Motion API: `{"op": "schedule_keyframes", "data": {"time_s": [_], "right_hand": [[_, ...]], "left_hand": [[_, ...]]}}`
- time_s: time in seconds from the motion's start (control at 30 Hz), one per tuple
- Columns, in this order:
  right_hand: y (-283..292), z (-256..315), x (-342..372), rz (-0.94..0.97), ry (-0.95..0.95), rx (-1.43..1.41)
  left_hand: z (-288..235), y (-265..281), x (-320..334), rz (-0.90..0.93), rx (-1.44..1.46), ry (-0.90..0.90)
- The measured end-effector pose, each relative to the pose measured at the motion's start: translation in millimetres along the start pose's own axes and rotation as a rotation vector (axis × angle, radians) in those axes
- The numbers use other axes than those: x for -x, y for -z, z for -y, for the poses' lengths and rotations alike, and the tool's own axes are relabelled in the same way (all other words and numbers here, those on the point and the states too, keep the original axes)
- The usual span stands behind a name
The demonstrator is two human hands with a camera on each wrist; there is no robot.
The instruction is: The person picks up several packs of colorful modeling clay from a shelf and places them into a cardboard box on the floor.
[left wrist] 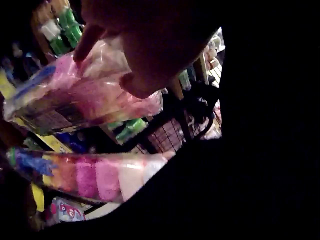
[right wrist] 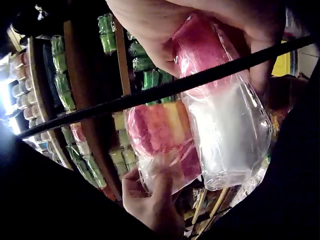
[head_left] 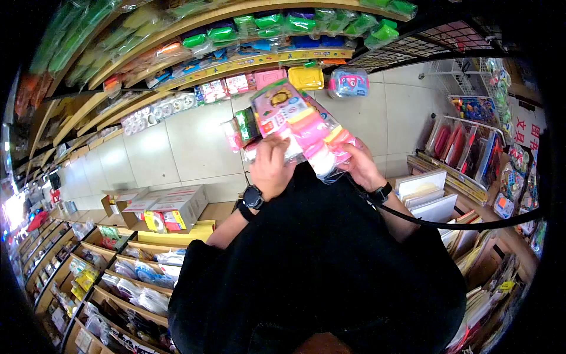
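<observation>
In the head view my left hand (head_left: 272, 166) pinches the near end of a clear packet (head_left: 276, 106) with a pink printed card. My right hand (head_left: 362, 167) grips a second clear packet (head_left: 321, 154) with pink, orange and white blocks, beside the first. The right wrist view shows my right hand (right wrist: 200, 30) curled round the pink and white packet (right wrist: 227, 135), and my left hand (right wrist: 155, 202) pinching the other packet (right wrist: 157, 130). In the left wrist view my left hand (left wrist: 155, 45) holds its packet (left wrist: 75, 100) above the striped one (left wrist: 100, 175).
Shelves of green packets (head_left: 221, 32) curve along the far side. Pink and yellow packs (head_left: 306, 78) and a blue case (head_left: 349, 82) stand below them on the tiled floor (head_left: 194, 141). Cartons (head_left: 183, 203) lie left, bins of bagged goods (head_left: 141, 271) nearer, and folders (head_left: 460, 147) right.
</observation>
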State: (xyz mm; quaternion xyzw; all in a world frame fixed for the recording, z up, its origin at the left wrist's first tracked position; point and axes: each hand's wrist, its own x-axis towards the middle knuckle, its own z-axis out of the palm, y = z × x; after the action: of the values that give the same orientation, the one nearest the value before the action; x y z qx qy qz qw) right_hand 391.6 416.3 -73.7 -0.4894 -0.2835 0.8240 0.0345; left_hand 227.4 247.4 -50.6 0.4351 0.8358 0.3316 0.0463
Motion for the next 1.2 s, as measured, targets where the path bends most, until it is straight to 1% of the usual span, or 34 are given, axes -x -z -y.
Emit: {"op": "schedule_keyframes", "data": {"time_s": [0.03,0.07,0.1,0.2,0.23,0.3,0.33,0.37,0.43,0.47,0.5,0.57,0.6,0.63,0.67,0.73,0.77,0.8,0.83,0.87,0.9,0.97,1.0,1.03,1.1,1.17,1.2], "right_hand": [[-2.5,0.1,0.6,0.003,0.001,0.001],[-5.0,1.6,1.6,0.002,0.013,-0.003],[-5.8,2.6,2.7,0.001,0.026,-0.006],[-0.4,0.4,0.2,0.025,0.034,-0.060],[2.4,-2.1,0.1,0.029,0.041,-0.061],[5.1,-6.0,1.4,-0.006,0.032,-0.029],[0.6,-2.9,7.2,-0.009,0.049,-0.030],[-3.2,-0.1,11.2,-0.050,0.058,-0.016],[-12.5,12.9,26.2,-0.040,0.125,0.014],[-16.4,19.2,33.6,-0.027,0.196,0.015],[-15.7,23.6,38.9,-0.025,0.220,0.009],[-11.4,33.4,48.7,0.043,0.305,0.028],[-19.9,50.0,66.7,0.050,0.236,0.014],[-23.1,57.4,77.6,0.050,0.250,0.006],[-24.9,62.1,86.4,0.080,0.278,-0.025],[-27.2,70.8,102.7,0.142,0.336,-0.082],[-29.3,74.7,111.1,0.149,0.341,-0.085],[-31.4,79.3,118.4,0.175,0.359,-0.158],[-32.0,81.4,122.6,0.202,0.377,-0.231],[-27.8,81.7,123.1,0.248,0.407,-0.241],[-29.5,81.9,123.0,0.257,0.418,-0.247],[-39.3,81.9,120.6,0.253,0.514,-0.313],[-42.0,78.7,113.0,0.331,0.574,-0.372],[-43.5,76.0,104.0,0.320,0.554,-0.425],[-56.1,82.3,97.1,0.399,0.649,-0.375],[-52.7,79.6,72.7,0.464,0.703,-0.404],[-51.0,79.5,59.4,0.484,0.678,-0.418]], "left_hand": [[-1.5,-4.1,2.0,0.021,-0.014,-0.010],[-0.1,-8.6,3.2,0.008,0.012,-0.054],[1.3,-11.5,5.0,0.006,0.013,-0.056],[0.7,-13.1,7.6,0.058,0.033,-0.093],[-3.3,-9.7,7.4,0.053,0.030,-0.100],[-10.7,-1.0,3.1,0.086,0.018,-0.035],[-15.5,6.9,-1.4,0.080,0.052,-0.050],[-22.5,17.2,-4.7,0.090,0.038,-0.059],[-39.6,37.1,-12.4,0.081,0.049,-0.076],[-47.1,50.3,-17.3,0.070,0.060,-0.139],[-54.8,64.8,-22.3,0.058,0.070,-0.199],[-64.1,86.2,-24.6,0.046,0.092,-0.316],[-72.1,99.0,-27.0,0.050,0.073,-0.372],[-80.7,111.7,-29.8,0.055,0.053,-0.426],[-88.5,121.4,-32.5,0.054,0.051,-0.437],[-102.0,136.7,-34.4,0.015,-0.018,-0.625],[-108.3,141.3,-35.5,0.013,-0.025,-0.630],[-114.2,143.7,-39.2,-0.033,-0.042,-0.697],[-118.8,144.4,-42.5,-0.079,-0.059,-0.764],[-121.1,141.6,-45.2,-0.100,-0.047,-0.787],[-122.3,137.8,-48.2,-0.104,-0.056,-0.799],[-122.5,126.7,-53.5,-0.179,-0.063,-0.844],[-122.3,117.6,-55.8,-0.218,-0.047,-0.849],[-121.8,111.1,-59.3,-0.235,-0.041,-0.853],[-116.5,101.3,-67.6,-0.239,-0.068,-0.854],[-109.5,85.7,-75.8,-0.299,-0.065,-0.833],[-106.0,77.5,-80.5,-0.315,-0.069,-0.822]]}}
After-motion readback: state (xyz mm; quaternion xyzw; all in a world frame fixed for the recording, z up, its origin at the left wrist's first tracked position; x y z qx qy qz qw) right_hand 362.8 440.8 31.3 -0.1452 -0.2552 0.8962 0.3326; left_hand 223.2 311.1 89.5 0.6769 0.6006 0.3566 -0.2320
